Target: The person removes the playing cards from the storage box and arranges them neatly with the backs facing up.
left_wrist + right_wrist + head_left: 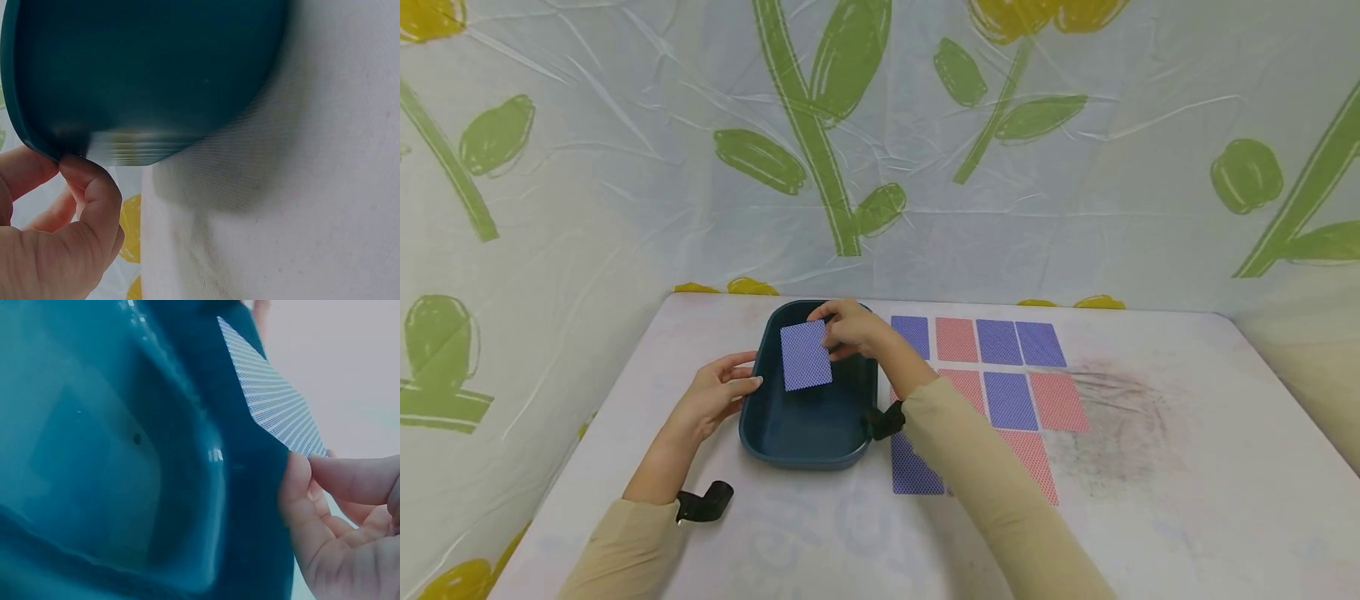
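Note:
A dark teal plastic tub (808, 433) with rounded corners stands at the middle left of the white table. My left hand (713, 396) pinches its left rim between thumb and fingers; the left wrist view shows the fingertips (84, 172) at the edge. Over the tub's inside, my right hand (853, 329) holds a blue-patterned playing card (806, 356) by its right edge. From the right wrist, that card (272, 394) slants up from between thumb and fingers, its patterned back showing. The tub's floor (81, 475) shows below it.
Right of the tub lie rows of face-down cards, blue ones (998, 342) and red ones (1058, 402), partly hidden by my right sleeve (992, 467). A grey smudge (1120, 425) marks the table beyond them. A flower-printed sheet (662, 150) hangs behind the table.

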`<state>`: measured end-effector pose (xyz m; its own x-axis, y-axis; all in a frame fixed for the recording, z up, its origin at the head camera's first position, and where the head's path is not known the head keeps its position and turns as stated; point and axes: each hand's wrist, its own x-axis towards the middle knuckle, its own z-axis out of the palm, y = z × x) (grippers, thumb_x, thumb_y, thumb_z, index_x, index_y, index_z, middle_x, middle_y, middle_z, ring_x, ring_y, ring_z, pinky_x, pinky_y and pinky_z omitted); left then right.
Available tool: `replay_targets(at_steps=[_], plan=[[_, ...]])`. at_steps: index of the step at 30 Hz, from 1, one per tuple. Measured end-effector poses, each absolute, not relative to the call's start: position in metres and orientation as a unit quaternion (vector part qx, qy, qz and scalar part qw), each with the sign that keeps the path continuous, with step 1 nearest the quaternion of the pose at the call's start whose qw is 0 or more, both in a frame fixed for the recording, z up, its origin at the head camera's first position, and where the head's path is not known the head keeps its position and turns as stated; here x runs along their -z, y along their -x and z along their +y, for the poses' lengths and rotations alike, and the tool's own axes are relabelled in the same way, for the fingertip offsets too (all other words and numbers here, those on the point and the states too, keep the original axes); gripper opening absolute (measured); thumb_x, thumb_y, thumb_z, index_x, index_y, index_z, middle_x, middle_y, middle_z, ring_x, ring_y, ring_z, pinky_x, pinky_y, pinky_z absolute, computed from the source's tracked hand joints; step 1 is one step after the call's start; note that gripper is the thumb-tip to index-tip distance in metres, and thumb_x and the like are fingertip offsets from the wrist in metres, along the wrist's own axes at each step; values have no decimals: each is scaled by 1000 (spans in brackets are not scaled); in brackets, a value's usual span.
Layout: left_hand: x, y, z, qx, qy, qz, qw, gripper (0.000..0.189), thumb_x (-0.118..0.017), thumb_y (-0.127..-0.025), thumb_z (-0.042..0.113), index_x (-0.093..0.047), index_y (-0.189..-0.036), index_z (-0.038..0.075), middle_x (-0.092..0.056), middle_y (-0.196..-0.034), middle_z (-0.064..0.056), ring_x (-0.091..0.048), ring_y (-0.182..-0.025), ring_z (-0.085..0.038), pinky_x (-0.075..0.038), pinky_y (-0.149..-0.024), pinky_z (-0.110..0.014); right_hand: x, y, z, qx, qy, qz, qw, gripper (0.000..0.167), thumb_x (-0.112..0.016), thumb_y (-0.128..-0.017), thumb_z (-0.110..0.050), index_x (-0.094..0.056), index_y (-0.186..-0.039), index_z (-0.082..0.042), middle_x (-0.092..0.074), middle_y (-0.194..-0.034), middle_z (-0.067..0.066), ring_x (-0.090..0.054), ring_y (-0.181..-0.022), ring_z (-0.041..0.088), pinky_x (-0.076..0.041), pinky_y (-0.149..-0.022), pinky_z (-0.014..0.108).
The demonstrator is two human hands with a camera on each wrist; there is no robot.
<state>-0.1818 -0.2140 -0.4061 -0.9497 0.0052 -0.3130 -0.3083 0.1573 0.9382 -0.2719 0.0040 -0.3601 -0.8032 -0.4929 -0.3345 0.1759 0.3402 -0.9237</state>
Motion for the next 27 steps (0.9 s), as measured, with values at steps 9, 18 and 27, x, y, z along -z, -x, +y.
replay_targets(at_steps=[9, 18, 27], plan=[[406, 182, -214, -636, 106, 755, 120, 54, -59, -90, 6, -38, -139, 3, -48, -111, -12, -54, -81, -11, -46, -69, -22, 345, 274, 25, 594, 94, 745, 289, 43, -51, -87, 11, -50, -127, -4, -43, -81, 6, -49, -69, 16, -49, -58, 27], [408, 181, -214, -636, 105, 755, 118, 55, -60, -89, 6, -38, -139, 2, -48, -110, -11, -53, -80, -9, -45, -68, -22, 336, 265, 60, 602, 121, 740, 274, 42, -52, -87, 9, -48, -128, 0, -39, -80, 6, -45, -71, 19, -48, -59, 27], [407, 181, -213, -637, 105, 755, 116, 54, -60, -89, 6, -39, -139, 2, -47, -112, -13, -53, -83, -11, -46, -70, -22, 339, 255, 96, 583, 147, 758, 254, 40, -52, -87, 8, -48, -126, 1, -39, -84, 8, -46, -68, 19, -49, -62, 26]])
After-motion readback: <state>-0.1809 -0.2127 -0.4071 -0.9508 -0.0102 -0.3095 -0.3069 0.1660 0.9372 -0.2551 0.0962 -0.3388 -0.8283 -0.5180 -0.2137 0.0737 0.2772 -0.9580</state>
